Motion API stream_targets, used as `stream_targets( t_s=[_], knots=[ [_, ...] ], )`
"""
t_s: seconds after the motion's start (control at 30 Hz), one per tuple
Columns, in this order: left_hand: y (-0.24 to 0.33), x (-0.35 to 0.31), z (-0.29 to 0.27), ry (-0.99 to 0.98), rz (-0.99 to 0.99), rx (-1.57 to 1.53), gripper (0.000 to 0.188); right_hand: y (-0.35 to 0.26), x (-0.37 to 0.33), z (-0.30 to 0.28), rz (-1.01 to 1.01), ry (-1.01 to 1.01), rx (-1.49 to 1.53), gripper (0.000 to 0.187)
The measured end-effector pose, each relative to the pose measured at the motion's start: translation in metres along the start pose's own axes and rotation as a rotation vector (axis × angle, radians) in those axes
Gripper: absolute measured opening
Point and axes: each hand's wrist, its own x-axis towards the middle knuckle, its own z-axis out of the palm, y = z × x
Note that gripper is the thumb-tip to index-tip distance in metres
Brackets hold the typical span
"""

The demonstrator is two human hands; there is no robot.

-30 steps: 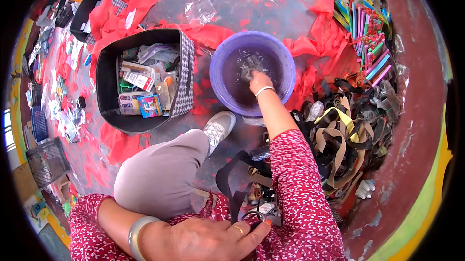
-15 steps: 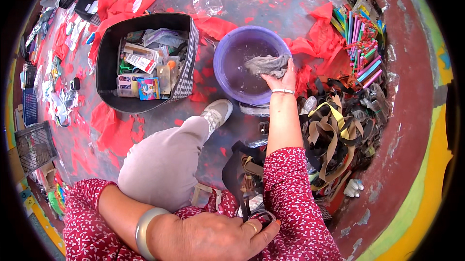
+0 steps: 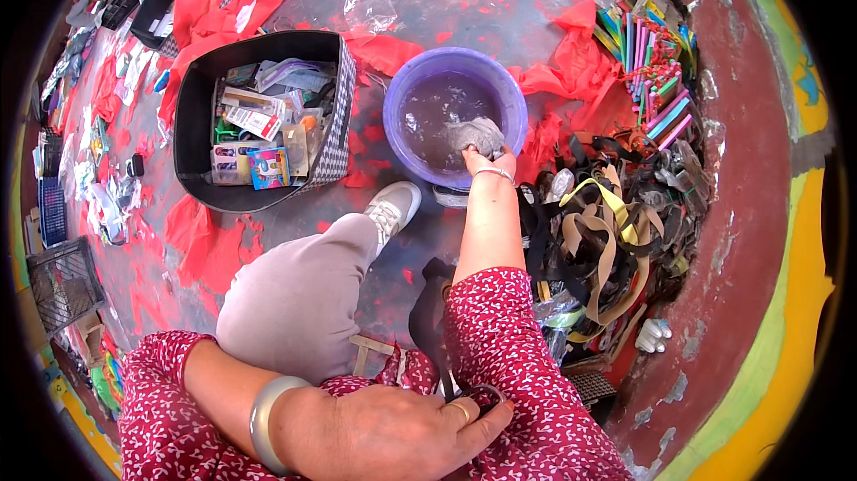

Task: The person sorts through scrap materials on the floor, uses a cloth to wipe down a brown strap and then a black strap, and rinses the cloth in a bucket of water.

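Observation:
My right hand is closed around a wet, bunched grey cloth. It holds the cloth at the near right side of a round purple basin, where murky water with bubbles shows. My left hand, with a ring and a wide bangle, rests low in front of my body. Its fingers curl at the edge of something dark beside a black strap; most of that thing is hidden.
A black fabric bin full of packaged small items stands left of the basin. Tangled straps and colourful sticks lie to the right. Torn red sheeting covers parts of the floor. My shoe is near the basin.
My right hand has drawn the cloth slightly nearer and to the left, and the cloth is more bunched up. The water looks more stirred. My left hand has hardly moved.

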Motion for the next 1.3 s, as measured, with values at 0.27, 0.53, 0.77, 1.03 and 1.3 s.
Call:
stream_targets(
  t_s=[0.27,0.53,0.77,1.03,1.3],
  knots=[
    [-0.010,0.006,-0.013,-0.035,-0.028,-0.049,0.056,0.017,-0.004,0.026,0.425,0.003,0.147,0.047],
    [-0.018,0.011,-0.023,-0.050,-0.072,-0.064,0.059,0.048,-0.017,0.037,0.252,-0.259,0.003,0.034],
    [-0.023,0.015,-0.026,-0.031,-0.093,-0.121,0.061,0.059,-0.052,0.067,0.168,-0.242,-0.204,0.011],
    [-0.020,0.015,-0.027,-0.056,-0.069,-0.087,0.057,0.044,-0.004,0.048,-0.557,-0.182,-1.164,0.027],
    [-0.016,0.012,-0.019,-0.029,-0.061,-0.054,0.056,0.023,0.020,0.026,-0.377,-0.338,-2.131,0.047]
  ],
)
